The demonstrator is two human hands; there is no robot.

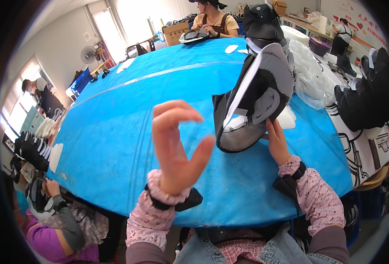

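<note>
My right hand (pixel 279 144) grips a black and grey shoe upper (pixel 240 137) by its lower right edge, with part of the fingers hidden behind it. The piece stands tilted over the table, its pale stitched rim and dark inside facing me. My left hand (pixel 173 143) is raised to the left of it, apart from it, with fingers curled and the thumb held away; nothing is between them. Right behind the held piece rises a stack of black uppers (pixel 265 24). White flat pads (pixel 287 119) lie partly hidden beyond my right hand.
A blue-covered table (pixel 115 154) spreads before me. Clear plastic bags (pixel 306 70) and black uppers (pixel 370 97) crowd the right side. Across the table a person (pixel 214 22) handles a similar piece; another person (pixel 54 229) works at the lower left.
</note>
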